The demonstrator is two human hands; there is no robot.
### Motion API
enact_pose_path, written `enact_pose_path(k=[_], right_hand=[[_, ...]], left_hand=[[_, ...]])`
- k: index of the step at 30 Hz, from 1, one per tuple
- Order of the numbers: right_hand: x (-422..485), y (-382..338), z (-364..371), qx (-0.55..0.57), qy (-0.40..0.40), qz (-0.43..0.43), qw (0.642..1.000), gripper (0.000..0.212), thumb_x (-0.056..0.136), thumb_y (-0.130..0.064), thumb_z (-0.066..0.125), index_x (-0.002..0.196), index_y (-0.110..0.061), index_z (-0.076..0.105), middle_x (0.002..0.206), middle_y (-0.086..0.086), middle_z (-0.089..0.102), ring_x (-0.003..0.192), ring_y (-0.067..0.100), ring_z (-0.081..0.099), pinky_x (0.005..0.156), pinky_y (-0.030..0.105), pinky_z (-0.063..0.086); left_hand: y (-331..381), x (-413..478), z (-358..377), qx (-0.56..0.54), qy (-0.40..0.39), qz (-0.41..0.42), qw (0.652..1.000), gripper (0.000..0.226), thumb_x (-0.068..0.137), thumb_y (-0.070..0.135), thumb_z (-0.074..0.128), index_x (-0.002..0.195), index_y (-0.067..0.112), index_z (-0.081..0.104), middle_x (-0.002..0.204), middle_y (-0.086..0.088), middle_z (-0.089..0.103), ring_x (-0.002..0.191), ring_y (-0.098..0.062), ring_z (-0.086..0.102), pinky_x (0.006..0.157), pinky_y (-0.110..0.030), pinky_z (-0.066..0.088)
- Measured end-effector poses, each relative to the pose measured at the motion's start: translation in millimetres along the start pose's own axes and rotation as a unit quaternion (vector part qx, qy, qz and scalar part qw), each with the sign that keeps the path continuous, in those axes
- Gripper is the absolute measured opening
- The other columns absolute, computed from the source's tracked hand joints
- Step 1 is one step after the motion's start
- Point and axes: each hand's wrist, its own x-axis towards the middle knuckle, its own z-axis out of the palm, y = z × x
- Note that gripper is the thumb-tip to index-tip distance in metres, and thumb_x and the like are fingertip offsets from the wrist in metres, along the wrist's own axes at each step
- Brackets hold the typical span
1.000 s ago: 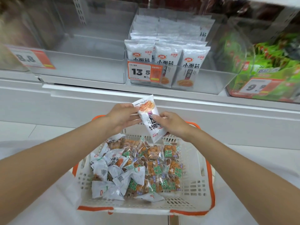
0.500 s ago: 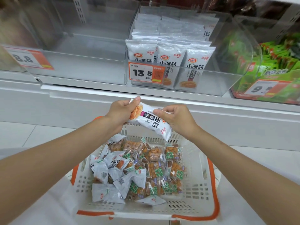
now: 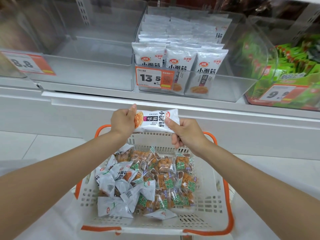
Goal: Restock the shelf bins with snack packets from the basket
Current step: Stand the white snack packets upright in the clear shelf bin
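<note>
A white snack packet (image 3: 154, 120) lies sideways between both hands, above the far rim of the basket. My left hand (image 3: 123, 121) grips its left end with the orange picture. My right hand (image 3: 185, 131) pinches its right end. Below them a white basket (image 3: 209, 201) with orange trim holds several white packets (image 3: 112, 186) on its left and orange-and-green packets (image 3: 174, 181) on its right. Straight ahead on the shelf, a clear bin (image 3: 221, 87) holds rows of upright white packets (image 3: 180, 64) of the same kind.
A clear bin (image 3: 86, 73) with nothing in it sits left of the stocked bin, with a price tag (image 3: 26, 64). A bin of green packets (image 3: 285, 66) stands to the right. A white shelf ledge (image 3: 121, 101) runs across in front.
Both hands have risen a little toward the shelf and turned the packet from a tilted, nearly upright pose to lying level. The basket has not moved.
</note>
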Motion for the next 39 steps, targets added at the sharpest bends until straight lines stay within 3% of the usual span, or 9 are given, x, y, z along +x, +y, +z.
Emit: enact_pose_path(k=[7,12,16,20,25,28,34,37,39], right_hand=[[5,-2,-10,0.042,0.028,-0.005,0.999,0.041,0.092,-0.037,0.063,0.068,-0.004,0.063,0.049,0.006,0.062,0.039,0.012,0.054,0.042,0.018,0.041],[8,2,-1,0.204,0.007,0.062,0.977,0.050,0.078,-0.047,0.068,0.109,-0.008,0.066,0.100,0.009,0.075,0.094,0.021,0.072,0.081,0.029,0.057],[12,-7,-7,0.149,0.033,0.034,0.988,0.015,0.084,-0.016,0.074,0.098,-0.013,0.068,0.097,0.005,0.076,0.094,0.019,0.071,0.080,0.028,0.059],[12,-24,-24,-0.003,-0.009,-0.021,1.000,0.014,0.083,-0.010,0.075,0.094,-0.016,0.069,0.092,-0.003,0.075,0.079,0.007,0.071,0.065,0.019,0.055],[4,-29,-31,-0.043,-0.055,-0.033,0.997,0.012,0.085,-0.015,0.073,0.096,-0.021,0.069,0.091,-0.008,0.074,0.077,0.001,0.069,0.065,0.015,0.053],[-1,-29,-42,-0.056,-0.060,-0.037,0.996,0.021,0.083,-0.016,0.076,0.102,-0.020,0.070,0.099,-0.003,0.075,0.093,0.015,0.070,0.081,0.029,0.058],[-11,-50,-77,-0.046,0.004,-0.105,0.993,0.025,0.081,-0.001,0.075,0.100,-0.017,0.070,0.096,-0.005,0.076,0.088,0.010,0.069,0.073,0.022,0.055],[-17,-71,-99,-0.078,0.145,-0.215,0.963,0.022,0.081,-0.006,0.074,0.094,-0.023,0.070,0.088,-0.013,0.074,0.083,0.005,0.070,0.072,0.018,0.052],[-20,-85,-115,-0.122,0.265,-0.272,0.917,0.016,0.084,-0.013,0.073,0.095,-0.024,0.070,0.084,-0.017,0.071,0.079,0.007,0.068,0.069,0.021,0.052]], left_hand=[[0,-3,6,-0.084,0.002,-0.043,0.996,0.059,0.101,0.038,0.047,0.049,0.012,0.034,0.044,0.000,0.034,0.046,-0.018,0.030,0.051,-0.027,0.028],[7,-10,13,-0.169,-0.072,-0.097,0.978,0.052,0.102,0.044,0.039,0.093,0.002,0.069,0.089,-0.016,0.073,0.079,-0.028,0.069,0.067,-0.031,0.054],[11,-15,19,-0.106,-0.107,-0.043,0.988,0.036,0.104,0.034,0.039,0.106,0.009,0.065,0.104,-0.011,0.071,0.096,-0.023,0.067,0.082,-0.033,0.056],[40,-14,9,-0.101,-0.187,0.110,0.971,0.024,0.099,0.028,0.053,0.119,0.021,0.064,0.110,0.013,0.068,0.098,-0.001,0.063,0.070,-0.006,0.047],[65,-16,12,-0.129,-0.205,0.130,0.962,0.018,0.090,0.011,0.066,0.106,0.006,0.073,0.094,-0.001,0.076,0.080,-0.011,0.072,0.070,-0.022,0.058],[77,-20,16,-0.131,-0.196,0.144,0.961,0.013,0.088,0.008,0.068,0.099,0.005,0.073,0.087,-0.001,0.075,0.074,-0.011,0.072,0.072,-0.028,0.060],[135,-28,21,-0.144,-0.214,0.202,0.945,0.013,0.087,0.006,0.069,0.099,0.005,0.074,0.082,0.001,0.075,0.072,-0.008,0.069,0.068,-0.025,0.060],[177,-36,21,-0.158,-0.244,0.235,0.927,0.016,0.086,0.008,0.070,0.102,0.007,0.073,0.087,0.000,0.075,0.072,-0.007,0.071,0.055,-0.018,0.054],[206,-41,23,-0.163,-0.263,0.296,0.904,0.017,0.086,0.005,0.069,0.102,0.009,0.073,0.092,0.001,0.075,0.083,-0.007,0.071,0.069,-0.018,0.056]])
